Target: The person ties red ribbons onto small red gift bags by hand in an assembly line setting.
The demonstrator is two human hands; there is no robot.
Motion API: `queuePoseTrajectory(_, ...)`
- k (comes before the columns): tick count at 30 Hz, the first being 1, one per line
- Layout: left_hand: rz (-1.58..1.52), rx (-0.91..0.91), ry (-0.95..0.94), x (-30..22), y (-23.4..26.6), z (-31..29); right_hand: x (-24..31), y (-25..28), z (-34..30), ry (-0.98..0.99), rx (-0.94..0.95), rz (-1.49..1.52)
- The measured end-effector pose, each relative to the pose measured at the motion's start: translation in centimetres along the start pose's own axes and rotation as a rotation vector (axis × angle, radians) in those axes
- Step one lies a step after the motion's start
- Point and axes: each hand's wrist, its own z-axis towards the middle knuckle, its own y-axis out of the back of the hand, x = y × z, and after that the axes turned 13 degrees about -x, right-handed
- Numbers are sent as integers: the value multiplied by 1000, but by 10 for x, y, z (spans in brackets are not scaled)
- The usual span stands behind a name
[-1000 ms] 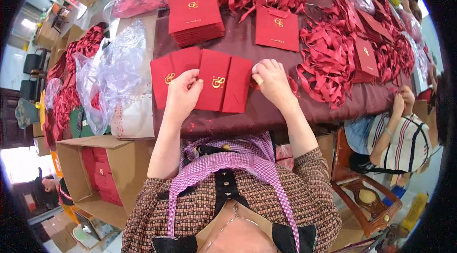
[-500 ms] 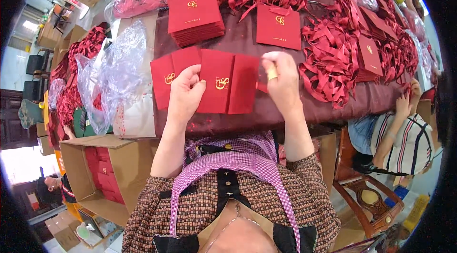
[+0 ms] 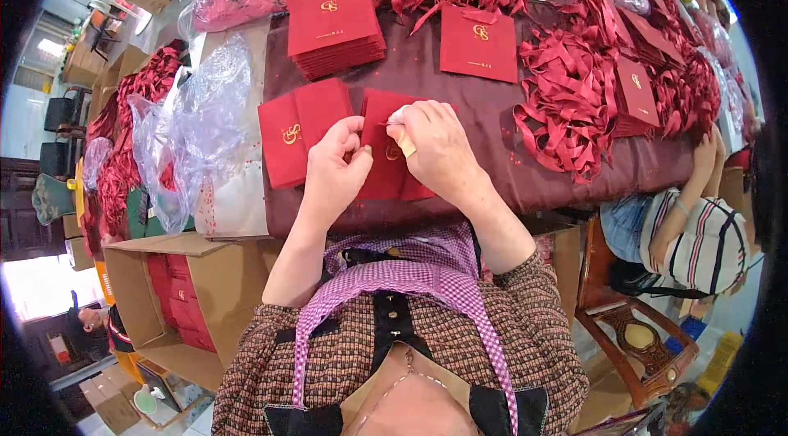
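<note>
A flat red paper bag (image 3: 377,183) with a gold emblem lies at the table's near edge in front of me. At its left side is my left hand (image 3: 338,167), fingers curled and thumb bent against them. My right hand (image 3: 433,145) is over the bag, its fingertips pinched together near the upper part, with pale tape on the fingers. What either pinch holds is too small to make out. Left of my hands lie more flat red bags (image 3: 283,112), overlapping. The right hand covers most of the emblem on the middle bag.
Farther off stand a stack of red bags (image 3: 332,22), a single bag (image 3: 478,46) and a heap of red ribbon handles (image 3: 566,100). Clear plastic wrap (image 3: 193,120) lies left. An open carton (image 3: 226,301) holds red bags. Someone in a striped top (image 3: 702,243) works at right.
My right hand has come leftward and down over the middle bag from beyond its right side. My left hand has shifted slightly right and off the bag's emblem.
</note>
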Motion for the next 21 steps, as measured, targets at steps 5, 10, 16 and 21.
queuePoseTrajectory(5, 97, -24, -119, -7, -1, -2, 1, 0, 1, -5, 3, 7)
queuePoseTrajectory(10, 202, -52, -239, -8, -1, -5, 2, 0, 3, 41, 5, -2)
queuePoseTrajectory(16, 312, -79, -409, -2, -1, -5, 10, 3, 10, 188, 75, -203)
queuePoseTrajectory(21, 171, -9, -316, 4, -2, 0, 15, 6, 14, 330, 179, -382)
